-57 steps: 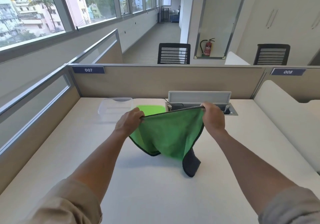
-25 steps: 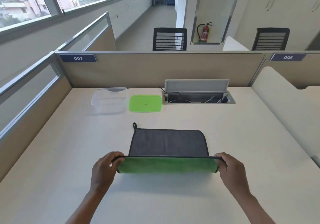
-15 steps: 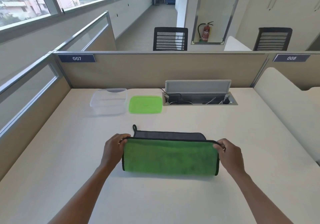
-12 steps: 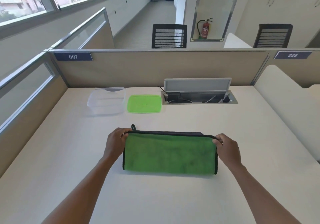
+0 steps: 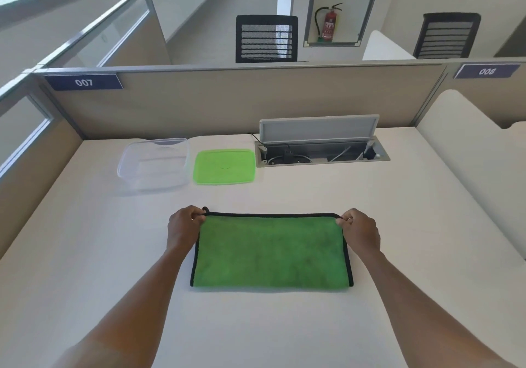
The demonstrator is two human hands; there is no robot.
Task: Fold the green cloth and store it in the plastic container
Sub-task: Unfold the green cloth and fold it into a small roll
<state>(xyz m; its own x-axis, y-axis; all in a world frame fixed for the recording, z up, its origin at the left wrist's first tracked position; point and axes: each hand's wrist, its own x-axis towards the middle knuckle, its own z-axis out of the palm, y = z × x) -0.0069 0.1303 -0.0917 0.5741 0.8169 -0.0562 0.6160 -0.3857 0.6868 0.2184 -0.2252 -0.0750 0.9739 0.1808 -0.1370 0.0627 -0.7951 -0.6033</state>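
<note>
The green cloth (image 5: 271, 251) with black trim lies flat on the white desk, folded in half with its green side up. My left hand (image 5: 183, 227) pinches its far left corner by the small loop. My right hand (image 5: 361, 231) pinches the far right corner. The clear plastic container (image 5: 155, 164) stands open and empty at the back left of the desk. Its green lid (image 5: 225, 166) lies flat just to the right of it.
An open cable hatch (image 5: 321, 155) with its grey flap raised sits in the desk behind the cloth. Beige partitions (image 5: 227, 100) close the desk at the back and left. A rounded white divider (image 5: 478, 168) borders the right side.
The cloth was held up, then laid grey side up. Both hands carried its near edge over to the far edge, so the green side now covers the grey.
</note>
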